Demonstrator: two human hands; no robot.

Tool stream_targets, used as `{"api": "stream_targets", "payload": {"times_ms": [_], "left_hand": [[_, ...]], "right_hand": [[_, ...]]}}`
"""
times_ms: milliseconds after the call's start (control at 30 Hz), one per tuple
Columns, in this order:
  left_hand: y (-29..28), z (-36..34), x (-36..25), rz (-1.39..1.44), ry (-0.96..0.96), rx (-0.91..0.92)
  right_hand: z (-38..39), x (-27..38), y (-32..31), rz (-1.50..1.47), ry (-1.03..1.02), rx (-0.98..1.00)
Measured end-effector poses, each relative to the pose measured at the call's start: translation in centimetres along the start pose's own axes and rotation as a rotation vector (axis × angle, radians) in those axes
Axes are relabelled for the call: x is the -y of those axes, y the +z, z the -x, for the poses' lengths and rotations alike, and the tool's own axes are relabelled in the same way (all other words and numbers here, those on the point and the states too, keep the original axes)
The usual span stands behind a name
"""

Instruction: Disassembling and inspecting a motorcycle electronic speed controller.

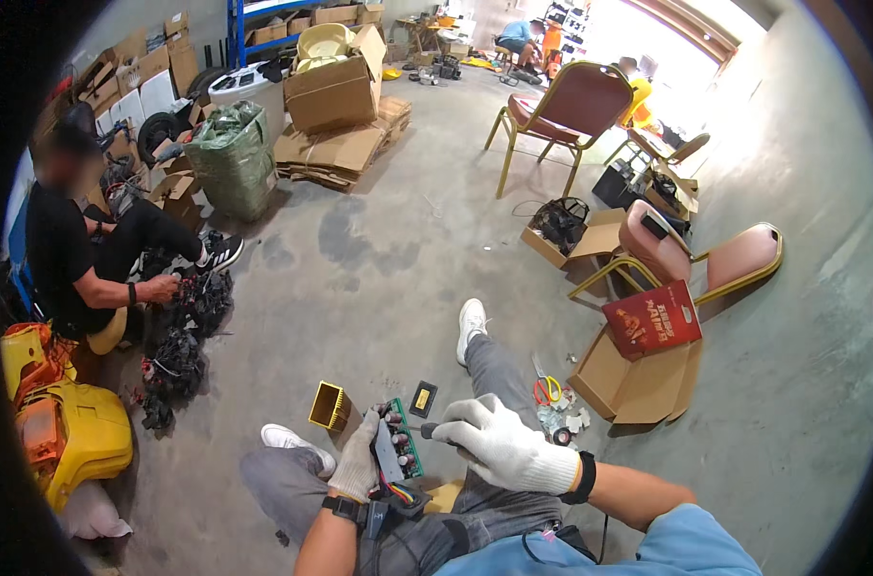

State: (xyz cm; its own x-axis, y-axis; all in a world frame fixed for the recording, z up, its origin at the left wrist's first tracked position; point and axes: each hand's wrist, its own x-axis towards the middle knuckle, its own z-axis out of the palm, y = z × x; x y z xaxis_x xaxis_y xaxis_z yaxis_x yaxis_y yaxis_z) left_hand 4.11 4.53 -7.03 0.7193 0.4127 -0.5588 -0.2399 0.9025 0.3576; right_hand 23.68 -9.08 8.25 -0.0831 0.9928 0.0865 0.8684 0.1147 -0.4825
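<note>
My left hand [359, 461], in a white knit glove, grips a green circuit board [413, 451] by its edge. The board carries several round components and a pale metal plate, and coloured wires [398, 492] hang from its lower end. In my gloved right hand [513, 451] is a screwdriver [429, 431], its dark handle pinched in the fingers and its shaft pointing left at the board. Whether the tip touches the board is too small to tell. A yellow open-ended housing [331, 407] stands just beyond my left hand. Beside the board lies a black cover plate [423, 397] with a yellow label.
Red-and-yellow-handled scissors [548, 389], scraps and a tape roll [562, 437] lie right of my leg. An open carton [647, 392] holds a red box [652, 320]. Chairs [580, 106] stand farther off. At left, a seated person [71, 240] handles black wiring [179, 355] near yellow plastic shells [81, 432].
</note>
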Motion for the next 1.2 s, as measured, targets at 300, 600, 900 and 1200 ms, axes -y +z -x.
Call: {"api": "stream_targets", "payload": {"times_ms": [300, 600, 900, 1200], "left_hand": [[0.6, 1.0, -0.2, -0.007, 0.084, -0.040], [-2.0, -0.6, -0.2, 0.045, 0.055, 0.086], [-0.3, 0.6, -0.6, 0.031, 0.080, 0.015], [-1.1, -0.1, -0.5, 0.048, 0.074, 0.113]], "right_hand": [[-0.5, 0.8, 0.2, -0.192, 0.301, -0.137], [-0.7, 0.5, 0.2, -0.246, 0.544, 0.000], [0.1, -0.1, -0.3, -0.091, 0.043, -0.043], [-0.1, 0.0, -0.9, 0.054, 0.183, 0.090]]}}
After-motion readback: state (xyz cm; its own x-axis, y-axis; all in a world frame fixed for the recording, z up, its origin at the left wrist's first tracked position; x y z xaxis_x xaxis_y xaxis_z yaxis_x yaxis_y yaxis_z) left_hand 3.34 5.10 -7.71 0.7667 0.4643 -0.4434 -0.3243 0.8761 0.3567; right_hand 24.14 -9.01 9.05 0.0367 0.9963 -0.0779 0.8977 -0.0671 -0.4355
